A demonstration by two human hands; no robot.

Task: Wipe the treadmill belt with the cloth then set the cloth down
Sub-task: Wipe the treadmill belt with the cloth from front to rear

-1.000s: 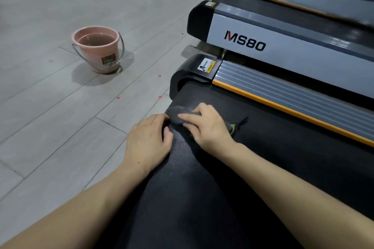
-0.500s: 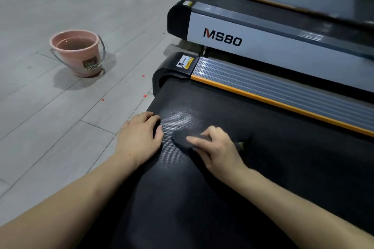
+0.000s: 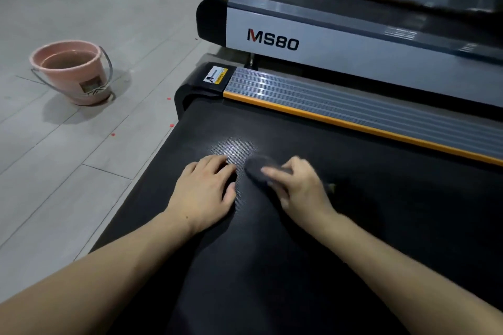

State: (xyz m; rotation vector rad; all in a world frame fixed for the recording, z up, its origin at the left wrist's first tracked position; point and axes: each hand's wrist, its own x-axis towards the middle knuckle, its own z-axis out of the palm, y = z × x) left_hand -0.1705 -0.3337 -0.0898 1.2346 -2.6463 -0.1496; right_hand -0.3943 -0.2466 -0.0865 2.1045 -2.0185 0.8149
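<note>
While the right hand (image 3: 296, 185) presses the dark cloth (image 3: 257, 170) onto the treadmill belt (image 3: 272, 266), with its fingers curled over the top of the cloth, the left hand (image 3: 206, 190) lies flat on the belt just beside it, at about 9 o'clock from the cloth, with the fingers almost straight and holding nothing. The cloth is bunched into a small pad and sits on the belt near its rear end, touching the surface (the right hand looks a little blurred, so I judge that it is in the middle of a stroke).

To do this step well, I think the person should keep the palm low and the pressure even, and draw the cloth in long overlapping passes across the textured surface, not in short rubs on one spot. The left hand is useful as a brace, because the belt may slide on its rollers when it is pushed. The strip at 3 o'clock of the cloth, along the orange-edged side rail (image 3: 353, 117), seems to need a pass too.

At about 10 o'clock from the hands, well apart on the grey floor (image 3: 68, 171), stands a pink bucket (image 3: 73, 73) with a metal handle. It holds water, somewhat cloudy, which reaches a little below the rim. I cannot tell if anything else lies inside.
</note>
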